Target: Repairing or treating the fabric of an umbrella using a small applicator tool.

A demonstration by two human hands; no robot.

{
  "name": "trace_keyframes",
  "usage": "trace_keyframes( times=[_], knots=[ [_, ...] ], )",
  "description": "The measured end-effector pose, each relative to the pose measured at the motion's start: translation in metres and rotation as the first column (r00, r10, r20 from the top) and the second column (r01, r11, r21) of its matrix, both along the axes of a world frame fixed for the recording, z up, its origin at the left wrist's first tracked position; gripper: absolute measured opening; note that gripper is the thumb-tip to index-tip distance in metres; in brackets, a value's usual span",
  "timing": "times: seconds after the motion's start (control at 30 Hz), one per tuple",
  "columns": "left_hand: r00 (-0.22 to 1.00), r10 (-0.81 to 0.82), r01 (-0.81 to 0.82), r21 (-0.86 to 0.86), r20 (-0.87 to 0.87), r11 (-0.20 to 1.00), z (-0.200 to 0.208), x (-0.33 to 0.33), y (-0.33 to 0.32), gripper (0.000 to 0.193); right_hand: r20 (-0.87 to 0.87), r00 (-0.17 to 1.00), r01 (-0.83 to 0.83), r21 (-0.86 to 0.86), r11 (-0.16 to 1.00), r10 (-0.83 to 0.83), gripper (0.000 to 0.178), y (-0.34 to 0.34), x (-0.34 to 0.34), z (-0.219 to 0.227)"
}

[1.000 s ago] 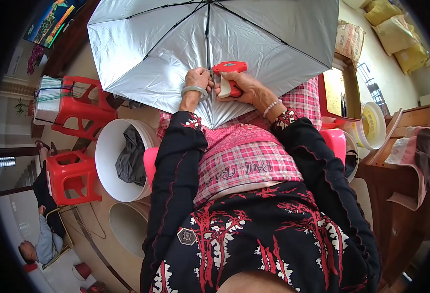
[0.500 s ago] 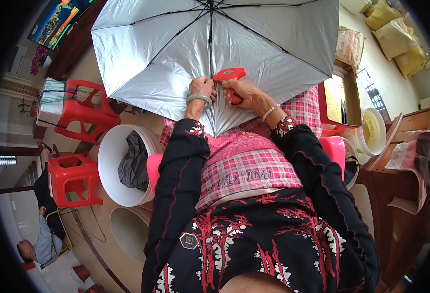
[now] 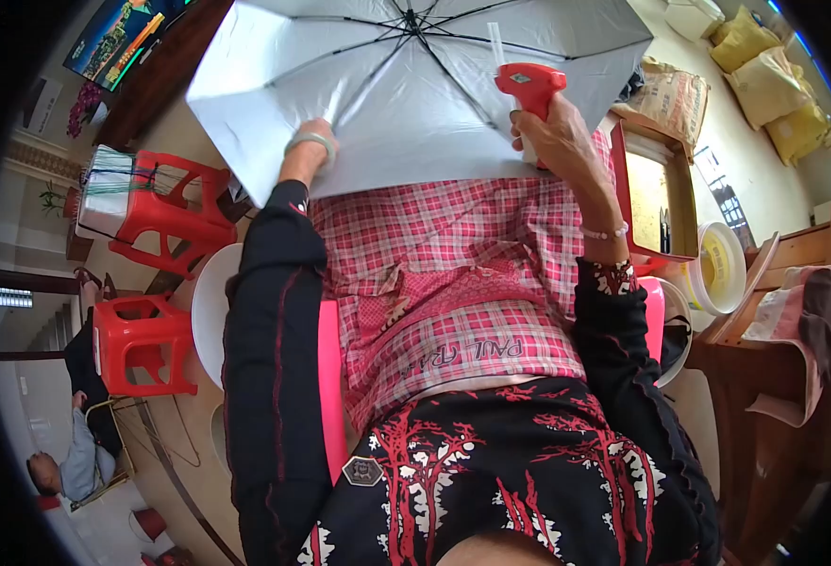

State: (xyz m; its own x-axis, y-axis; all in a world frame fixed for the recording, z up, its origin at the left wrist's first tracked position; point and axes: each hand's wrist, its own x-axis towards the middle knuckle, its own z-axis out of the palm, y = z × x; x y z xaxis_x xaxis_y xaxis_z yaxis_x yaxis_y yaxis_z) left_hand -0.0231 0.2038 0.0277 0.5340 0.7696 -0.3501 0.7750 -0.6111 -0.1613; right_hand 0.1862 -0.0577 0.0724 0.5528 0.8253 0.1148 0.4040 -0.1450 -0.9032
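An opened umbrella [image 3: 415, 123] with a silver inside and dark ribs lies in front of me, its inner side toward me. My left hand [image 3: 315, 146], a bangle at its wrist, is curled at the near left part of the canopy; its fingers are partly hidden and smeared by motion. Raised over the right part of the canopy, my right hand [image 3: 559, 137] grips a red tool that looks like a tagging gun [image 3: 531, 83]. A clear plastic strip stands up from its top. A pink checked apron [image 3: 453, 226] covers my lap below the umbrella.
Red stools [image 3: 142, 347] and a white bucket [image 3: 215, 311] stand at left; a bundle tied with cords [image 3: 104, 193] rests on one stool. At right are a tray box [image 3: 656, 189], a yellow-white bucket [image 3: 722, 269] and a wooden chair [image 3: 764, 330]. A person [image 3: 85, 462] sits far left.
My hands have moved apart from the canopy's middle: left hand to the left, right hand up and right with the red gun. The umbrella has turned and shifted away, baring the apron.
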Motion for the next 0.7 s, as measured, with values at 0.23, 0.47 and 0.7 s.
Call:
trace_keyframes(
  times=[0.23, 0.47, 0.7],
  knots=[
    [0.98, -0.03, 0.009, 0.107, 0.195, 0.994, -0.021, 0.022, 0.006, 0.026, -0.172, 0.98, -0.109, -0.071, 0.991, 0.096, 0.028, 0.016, -0.008, -0.033],
    [0.938, -0.057, 0.068, -0.021, 0.342, 0.997, -0.028, 0.106, -0.1, 0.031, -0.324, 0.936, -0.137, 0.017, 0.99, 0.135, 0.03, 0.016, -0.018, -0.038],
    [0.872, 0.058, -0.095, 0.053, 0.486, 0.994, -0.06, 0.104, -0.096, 0.026, -0.535, 0.843, -0.067, 0.017, 0.998, 0.066, 0.028, 0.022, -0.016, -0.069]
  ],
)
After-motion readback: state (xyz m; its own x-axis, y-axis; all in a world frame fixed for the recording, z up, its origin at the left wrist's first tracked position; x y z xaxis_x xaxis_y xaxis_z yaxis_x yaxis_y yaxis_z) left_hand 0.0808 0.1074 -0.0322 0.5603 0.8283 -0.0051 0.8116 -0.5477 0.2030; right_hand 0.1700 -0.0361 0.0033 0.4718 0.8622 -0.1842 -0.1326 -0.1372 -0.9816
